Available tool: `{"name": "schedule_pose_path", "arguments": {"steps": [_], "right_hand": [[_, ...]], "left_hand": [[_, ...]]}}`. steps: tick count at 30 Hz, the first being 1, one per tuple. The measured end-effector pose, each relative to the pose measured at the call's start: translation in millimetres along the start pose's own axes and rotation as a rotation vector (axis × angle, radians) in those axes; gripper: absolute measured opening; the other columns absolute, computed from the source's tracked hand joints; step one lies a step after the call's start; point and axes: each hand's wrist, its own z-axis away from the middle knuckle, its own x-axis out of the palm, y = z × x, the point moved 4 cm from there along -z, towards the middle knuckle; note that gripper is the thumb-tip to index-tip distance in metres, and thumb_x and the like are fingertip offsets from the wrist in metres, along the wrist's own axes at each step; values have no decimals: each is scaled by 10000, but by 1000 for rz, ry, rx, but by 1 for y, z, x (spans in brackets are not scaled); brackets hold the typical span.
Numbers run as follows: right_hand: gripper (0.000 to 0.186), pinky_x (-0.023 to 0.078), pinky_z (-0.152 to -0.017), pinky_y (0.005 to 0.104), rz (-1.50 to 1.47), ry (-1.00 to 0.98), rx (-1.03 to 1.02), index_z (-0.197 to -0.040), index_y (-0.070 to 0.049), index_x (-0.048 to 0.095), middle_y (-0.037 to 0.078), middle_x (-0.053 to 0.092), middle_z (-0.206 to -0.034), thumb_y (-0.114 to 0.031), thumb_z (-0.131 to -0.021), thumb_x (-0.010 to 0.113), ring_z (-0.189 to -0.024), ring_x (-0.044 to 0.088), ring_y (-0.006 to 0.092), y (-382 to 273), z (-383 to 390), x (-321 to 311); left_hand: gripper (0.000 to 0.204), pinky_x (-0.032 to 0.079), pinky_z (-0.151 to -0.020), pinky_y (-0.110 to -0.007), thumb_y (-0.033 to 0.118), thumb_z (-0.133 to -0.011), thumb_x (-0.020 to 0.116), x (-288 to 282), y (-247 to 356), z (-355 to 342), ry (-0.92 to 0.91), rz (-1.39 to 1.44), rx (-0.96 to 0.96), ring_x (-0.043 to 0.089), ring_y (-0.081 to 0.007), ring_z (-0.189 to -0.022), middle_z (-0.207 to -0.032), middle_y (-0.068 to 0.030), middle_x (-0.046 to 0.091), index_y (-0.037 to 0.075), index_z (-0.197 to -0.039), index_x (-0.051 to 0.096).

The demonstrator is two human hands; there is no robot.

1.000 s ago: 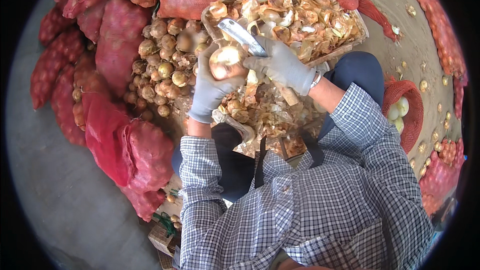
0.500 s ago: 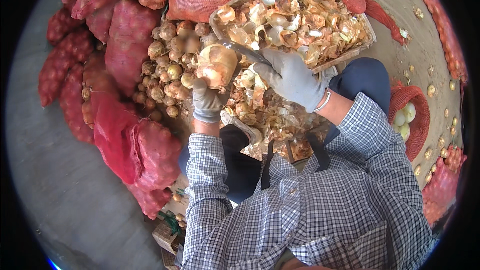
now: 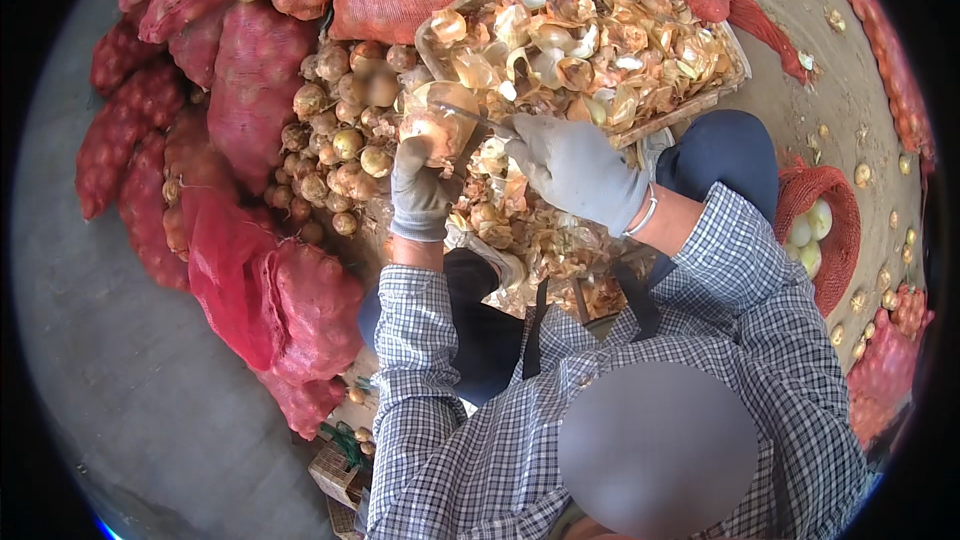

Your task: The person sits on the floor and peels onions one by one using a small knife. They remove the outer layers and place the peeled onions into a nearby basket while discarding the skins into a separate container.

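Note:
In a grey glove, my left hand (image 3: 419, 198) is closed around the lower side of a large brown-skinned onion (image 3: 432, 132) and holds it up. My right hand (image 3: 582, 168), gloved as well, grips a knife (image 3: 470, 114) whose thin blade reaches left across the upper part of the onion. The glove covers the knife's handle. Just beneath both hands spreads a heap of loose onion skins (image 3: 560, 240). Beyond my right hand stands a shallow crate (image 3: 690, 120) filled with papery peelings (image 3: 620, 50).
Unpeeled onions (image 3: 335, 155) lie piled left of my left hand. Full red mesh sacks (image 3: 262, 80) crowd the left and far side. At right, an open red net bag (image 3: 840, 250) holds pale peeled onions (image 3: 812, 230). Scattered onions (image 3: 862, 176) dot the floor.
The knife blade has shifted from the onion's top edge to lie across its upper part. My right hand has moved slightly down; my left still holds the onion.

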Motion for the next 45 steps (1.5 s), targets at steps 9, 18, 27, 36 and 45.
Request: {"name": "schedule_pose_path", "arguments": {"steps": [9,18,27,36,45], "right_hand": [[216,536,-567,441,37,-133,71,-1050,-29,549,184,639,-717,-227,-961,556,-664,669,354,14,-4,12],[311,529,-540,394,629,-184,1,-1218,-48,566,178,670,-991,-123,-917,542,-673,693,239,6,-12,21],[241,527,-573,440,149,40,47,-1165,-65,580,174,659,-816,-192,-963,547,-684,666,349,22,-19,9],[281,545,-586,433,122,16,-81,-1183,-65,567,151,671,-882,-235,-959,567,-707,679,337,6,0,36],[430,545,-603,402,468,-228,48,-1299,-63,546,138,628,-849,-173,-887,603,-729,675,295,9,-21,43]], "left_hand": [[818,509,-1021,-416,232,-780,812,-2,-7,10,52,-179,68,610,-277,-1178,-1291,-159,593,-4,-1431,376],[648,501,-1023,-413,122,-822,769,-3,-15,9,120,-95,73,612,-260,-1154,-1259,-111,600,38,-1375,442],[759,428,-1095,-597,426,-863,740,10,12,16,67,-17,110,548,-353,-1258,-1387,-159,534,24,-1424,423],[755,512,-1020,-554,536,-880,690,19,-1,16,189,411,-12,560,-381,-1219,-1362,-191,539,53,-1407,447],[737,546,-979,-518,569,-897,650,20,-14,11,233,494,-72,577,-381,-1191,-1328,-192,561,53,-1388,462]]}}
